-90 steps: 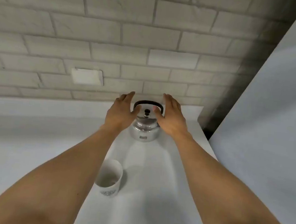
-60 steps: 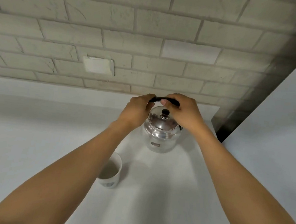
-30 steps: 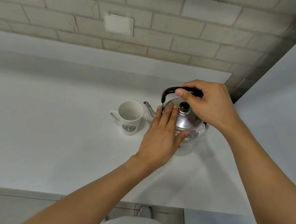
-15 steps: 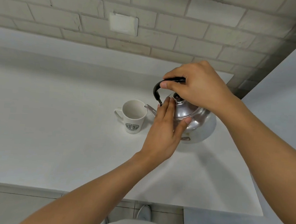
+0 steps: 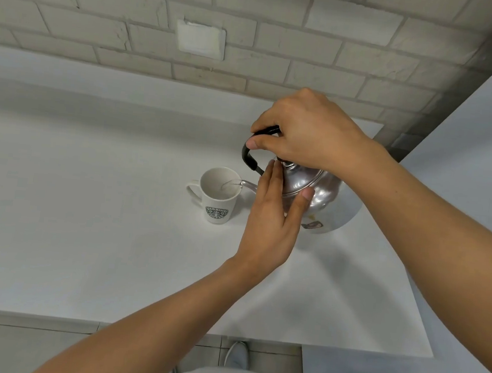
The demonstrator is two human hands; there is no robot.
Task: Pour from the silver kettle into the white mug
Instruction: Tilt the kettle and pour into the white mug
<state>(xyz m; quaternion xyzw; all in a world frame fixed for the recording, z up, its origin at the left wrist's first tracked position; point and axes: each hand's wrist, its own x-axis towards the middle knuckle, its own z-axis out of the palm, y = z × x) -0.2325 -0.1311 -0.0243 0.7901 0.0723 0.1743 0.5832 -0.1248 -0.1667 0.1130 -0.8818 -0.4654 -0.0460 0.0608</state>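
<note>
The silver kettle (image 5: 325, 194) is tilted to the left, its spout over the rim of the white mug (image 5: 218, 195). A thin stream of water runs from the spout into the mug. My right hand (image 5: 307, 132) grips the kettle's black handle from above. My left hand (image 5: 275, 216) lies flat against the kettle's lid and front, fingers together. The mug stands upright on the white counter (image 5: 84, 231), with a green logo facing me and its handle to the left.
A brick wall (image 5: 283, 39) with a white switch plate (image 5: 200, 39) rises behind the counter. A tall white panel (image 5: 482, 149) stands to the right. The counter's front edge runs below my arms, with floor tiles and a shoe (image 5: 237, 354) beneath.
The kettle was picked up from the back of the counter, brought over to the mug and tipped further left; water now flows into the mug. My left hand stays on the lid.
</note>
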